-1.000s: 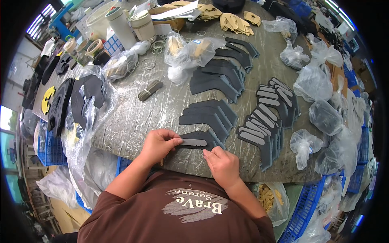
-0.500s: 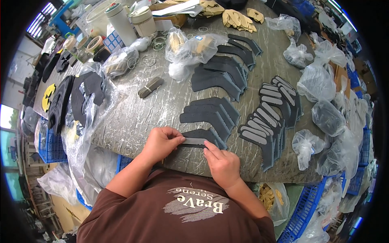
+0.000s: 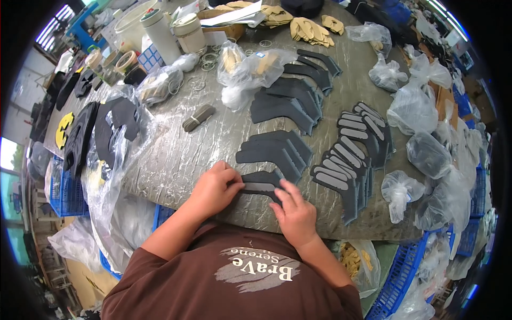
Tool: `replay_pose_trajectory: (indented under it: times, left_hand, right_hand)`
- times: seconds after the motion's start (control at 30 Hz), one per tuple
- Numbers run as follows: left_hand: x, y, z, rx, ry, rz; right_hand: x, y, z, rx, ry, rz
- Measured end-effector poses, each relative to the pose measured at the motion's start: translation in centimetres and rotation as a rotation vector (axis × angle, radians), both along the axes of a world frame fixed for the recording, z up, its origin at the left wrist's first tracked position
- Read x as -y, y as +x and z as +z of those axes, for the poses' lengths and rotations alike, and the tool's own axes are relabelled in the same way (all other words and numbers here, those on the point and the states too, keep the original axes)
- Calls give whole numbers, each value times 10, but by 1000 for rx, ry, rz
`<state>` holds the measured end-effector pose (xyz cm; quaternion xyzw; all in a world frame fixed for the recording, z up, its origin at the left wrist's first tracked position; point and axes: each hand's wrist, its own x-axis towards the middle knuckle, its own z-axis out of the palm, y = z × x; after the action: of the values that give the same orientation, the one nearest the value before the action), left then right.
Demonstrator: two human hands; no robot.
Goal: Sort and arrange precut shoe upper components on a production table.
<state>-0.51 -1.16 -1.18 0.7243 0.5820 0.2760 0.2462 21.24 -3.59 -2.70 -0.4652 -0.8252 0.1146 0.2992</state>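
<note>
Grey strip lies lengthwise on a black panel, between the fingertips of the two hands. Left hand: thumb and forefinger are close together at the strip's left end; whether they clamp it or only press on it cannot be told. Right hand: thumb and fingers are spread apart, fingertips at the strip's right end; firm contact cannot be confirmed. Directly beyond the fingers, overlapping dark panels are fanned out. To the right of the right fingers lie panels bearing grey strips. Beyond the left fingers, a banded bundle rests on the table.
</note>
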Motion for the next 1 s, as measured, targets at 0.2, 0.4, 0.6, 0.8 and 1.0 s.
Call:
replay_pose_trajectory:
  times: [0.2, 0.4, 0.6, 0.8, 1.0]
  left_hand:
    - [13, 13, -9, 777, -283, -11]
    - [5, 23, -7, 1046, -388, -214]
    - [8, 52, 14, 310, 243, -457]
    - [13, 46, 15, 295, 248, -452]
    - [13, 51, 15, 326, 230, -479]
  right_hand:
    - [2, 31, 28, -538, -353, -237]
    - [-10, 74, 57, -81, -13, -560]
    - [2, -10, 43, -597, -512, 70]
    - [5, -16, 43, -662, -681, 125]
    - [9, -14, 33, -753, -763, 92]
